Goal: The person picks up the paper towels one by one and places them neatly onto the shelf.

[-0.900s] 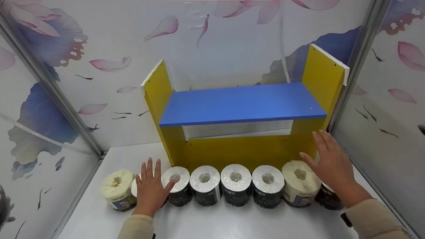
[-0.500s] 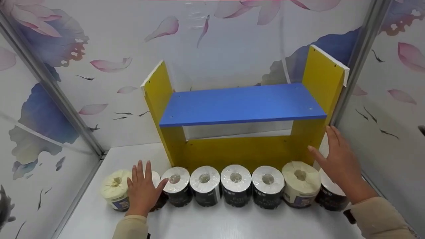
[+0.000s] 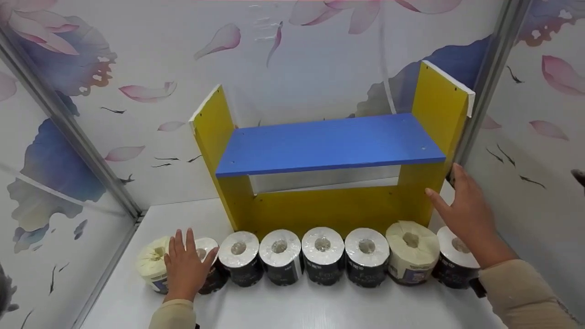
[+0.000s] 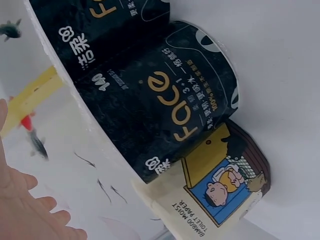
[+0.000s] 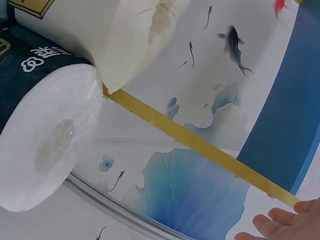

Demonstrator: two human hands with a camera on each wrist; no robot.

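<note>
A row of toilet paper rolls spans the white table in the head view. Most have dark wrappers and white tops, like the middle roll (image 3: 322, 265); a cream roll (image 3: 148, 267) ends the row at left. My left hand (image 3: 185, 267), fingers spread, hovers over that end, partly covering the cream roll and the dark roll (image 3: 212, 278) beside it. My right hand (image 3: 470, 217), fingers extended, is above the rightmost dark roll (image 3: 452, 267), near a second cream roll (image 3: 411, 256). Neither hand holds anything. Both wrist views show fingers clear of the rolls.
Behind the row stands a yellow rack with a blue shelf (image 3: 329, 144) and yellow side panels (image 3: 441, 103). Patterned walls (image 3: 297, 59) with metal corner posts (image 3: 486, 87) enclose the white table (image 3: 292, 306).
My left hand has moved left and slightly down, toward the left end of the row. My right hand has moved right and upward, uncovering more of the rightmost roll. The rolls stay in place.
</note>
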